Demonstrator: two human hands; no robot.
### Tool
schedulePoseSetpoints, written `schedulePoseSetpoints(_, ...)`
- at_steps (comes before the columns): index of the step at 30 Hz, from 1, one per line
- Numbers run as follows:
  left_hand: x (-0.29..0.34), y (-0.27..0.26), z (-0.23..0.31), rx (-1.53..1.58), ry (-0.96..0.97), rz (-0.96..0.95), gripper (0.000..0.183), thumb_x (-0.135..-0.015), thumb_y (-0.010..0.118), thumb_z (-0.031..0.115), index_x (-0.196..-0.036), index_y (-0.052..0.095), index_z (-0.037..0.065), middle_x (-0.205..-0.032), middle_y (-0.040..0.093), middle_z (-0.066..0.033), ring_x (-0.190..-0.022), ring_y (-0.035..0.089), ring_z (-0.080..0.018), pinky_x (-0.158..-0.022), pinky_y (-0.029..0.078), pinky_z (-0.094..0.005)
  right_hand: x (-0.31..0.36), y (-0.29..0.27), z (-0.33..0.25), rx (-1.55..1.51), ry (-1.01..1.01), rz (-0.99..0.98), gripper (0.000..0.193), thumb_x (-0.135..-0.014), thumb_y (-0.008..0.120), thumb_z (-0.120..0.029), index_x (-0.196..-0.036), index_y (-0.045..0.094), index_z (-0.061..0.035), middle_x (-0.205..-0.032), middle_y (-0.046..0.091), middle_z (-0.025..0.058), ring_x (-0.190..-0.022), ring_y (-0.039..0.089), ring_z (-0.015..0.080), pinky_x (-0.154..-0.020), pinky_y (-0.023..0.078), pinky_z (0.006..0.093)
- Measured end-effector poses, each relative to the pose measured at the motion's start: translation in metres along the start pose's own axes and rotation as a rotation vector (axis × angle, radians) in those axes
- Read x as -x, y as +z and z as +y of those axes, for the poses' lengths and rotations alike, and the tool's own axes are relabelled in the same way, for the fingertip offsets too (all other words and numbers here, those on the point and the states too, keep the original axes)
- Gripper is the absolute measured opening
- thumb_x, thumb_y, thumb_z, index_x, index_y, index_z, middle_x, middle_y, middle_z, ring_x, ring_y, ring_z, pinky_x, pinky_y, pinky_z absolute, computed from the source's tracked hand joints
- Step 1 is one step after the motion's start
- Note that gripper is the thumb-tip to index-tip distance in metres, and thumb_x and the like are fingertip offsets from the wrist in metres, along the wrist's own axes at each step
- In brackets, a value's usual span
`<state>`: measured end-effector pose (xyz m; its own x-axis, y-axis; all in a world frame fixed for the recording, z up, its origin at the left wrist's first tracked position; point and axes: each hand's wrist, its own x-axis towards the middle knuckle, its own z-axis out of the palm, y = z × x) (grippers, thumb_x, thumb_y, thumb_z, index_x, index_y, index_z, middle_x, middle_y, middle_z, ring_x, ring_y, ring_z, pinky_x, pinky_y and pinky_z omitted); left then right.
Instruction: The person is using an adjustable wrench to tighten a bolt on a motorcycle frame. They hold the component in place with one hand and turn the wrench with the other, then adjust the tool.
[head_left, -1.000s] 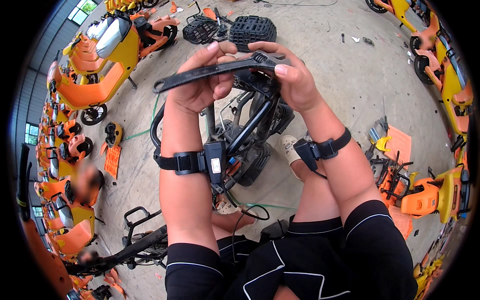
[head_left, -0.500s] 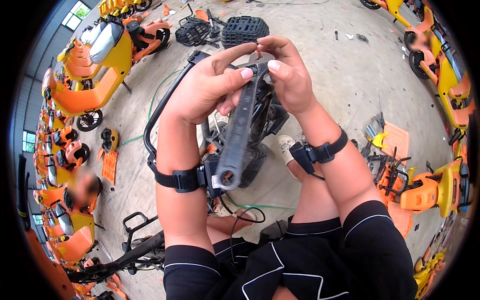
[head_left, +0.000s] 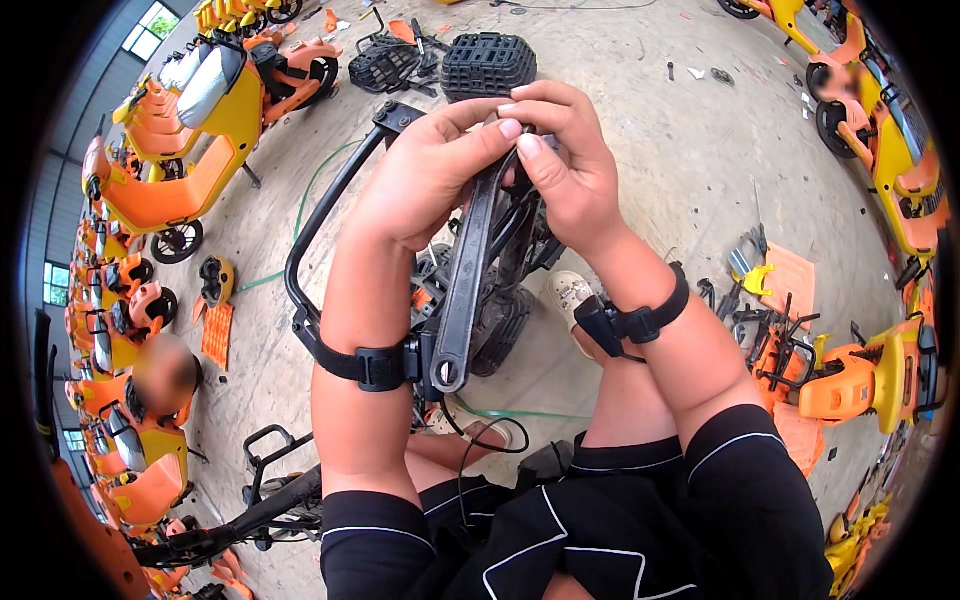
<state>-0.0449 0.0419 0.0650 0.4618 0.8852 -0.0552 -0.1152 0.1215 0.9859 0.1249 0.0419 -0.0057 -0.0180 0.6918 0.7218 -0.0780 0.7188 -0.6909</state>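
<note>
My left hand (head_left: 425, 175) and my right hand (head_left: 572, 165) come together at the far end of a long black wrench (head_left: 465, 270). Its shank is grooved, and its ring end points back toward my body. Both thumbs press close together at that far end, with the fingers curled round it. What lies beneath the fingertips is hidden. Under the wrench stands a dark frame assembly (head_left: 515, 235) with black tubes and blocky parts. A bent black tube (head_left: 312, 240) runs along the outside of my left forearm.
Black baskets (head_left: 488, 62) lie on the floor ahead. Orange and yellow scooters (head_left: 190, 170) line the left side, with more at the right. Loose parts and an orange panel (head_left: 792, 275) lie at the right. A green hose (head_left: 310, 200) crosses the floor. A black frame (head_left: 280, 505) lies near-left.
My hands have drawn closer together at the far end of the wrench, and the right fingers now overlap the left fingertips. The wrench's ring end has shifted slightly left and down.
</note>
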Motion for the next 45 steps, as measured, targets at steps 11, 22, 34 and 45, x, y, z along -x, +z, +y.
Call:
schedulePoseSetpoints(11,-0.003,0.01,-0.001,0.043,-0.04,0.098,0.033,-0.101,0.066,0.028,-0.12,0.06,0.001,-0.085,0.067,-0.005,-0.057,0.061,-0.0067,-0.047,0.048,-0.0195,0.016,-0.001,-0.019,0.335,-0.231,-0.122,0.082,-0.084,0.081,-0.029,-0.152,0.042,-0.0024,-0.153,0.043,0.0223,-0.139,0.045,0.0384,-0.117,0.035,0.0443)
schedulePoseSetpoints(22,-0.004,0.003,0.001,-0.317,-0.027,0.215,0.047,-0.094,0.073,0.048,-0.094,0.065,0.002,-0.072,0.057,0.0001,-0.059,0.048,-0.0066,-0.051,0.038,-0.0216,0.007,0.005,-0.011,-0.331,0.149,0.083,0.038,-0.112,0.033,-0.028,-0.127,0.053,0.002,-0.133,0.063,0.0224,-0.124,0.059,0.0242,-0.113,0.041,0.0399)
schedulePoseSetpoints(34,0.0,0.006,0.007,-0.313,0.039,0.141,0.045,-0.1,0.066,0.034,-0.133,0.065,0.003,-0.078,0.056,0.005,-0.063,0.047,-0.0026,-0.053,0.033,-0.0191,-0.033,-0.011,0.012,-0.902,0.556,-0.085,0.05,-0.112,0.032,-0.038,-0.108,0.067,-0.0025,-0.129,0.066,0.0207,-0.111,0.066,0.0285,-0.096,0.052,0.0441)
schedulePoseSetpoints(45,0.001,0.006,0.002,-0.246,0.002,0.177,0.026,-0.101,0.064,0.031,-0.101,0.063,0.005,-0.085,0.064,0.0011,-0.061,0.044,-0.0018,-0.052,0.03,-0.019,-0.023,-0.008,0.013,-0.166,0.359,0.062,0.046,-0.102,0.057,-0.023,-0.142,0.051,-0.0008,-0.132,0.061,0.0121,-0.111,0.061,0.0182,-0.095,0.05,0.0338)
